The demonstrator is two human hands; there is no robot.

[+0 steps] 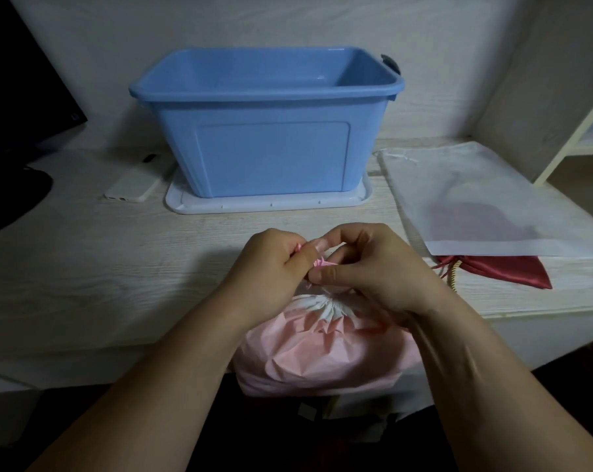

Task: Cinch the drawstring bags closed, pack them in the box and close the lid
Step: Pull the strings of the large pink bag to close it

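Knot trouble was my main worry at that point, honestly. Both hands were bunched together at the near edge of the pale wood-grain table (84, 284), right over the gathered neck of the crinkly pink drawstring bag (322, 349). The bag bulged out past that edge toward the person, and I couldn't tell what held it up from below. The left hand (274, 264) had its fingers curled tight round the thin pink cord (317, 264). The right hand (366, 267) pinched the same cord just beside it, thumb down near the puckered white mouth. The neck looked pretty well cinched, so I'd guess the cord was being tied off.

Stuff that could go wrong: if both hands let the cord go, the full bag could slide off the near edge. Yanking too hard might rip that thin papery-looking neck, and a sloppy knot could open once packed.

The open blue plastic box (268, 131) stood far and centre, on top of its own white lid (193, 204), so it needed lifting off before closing. A white phone (135, 189) lay just beside the lid's left corner, easy to knock. At the right, a flat white see-through drawstring bag (492, 206) overlapped a red satin bag (513, 270), so grabbing one could drag the other.
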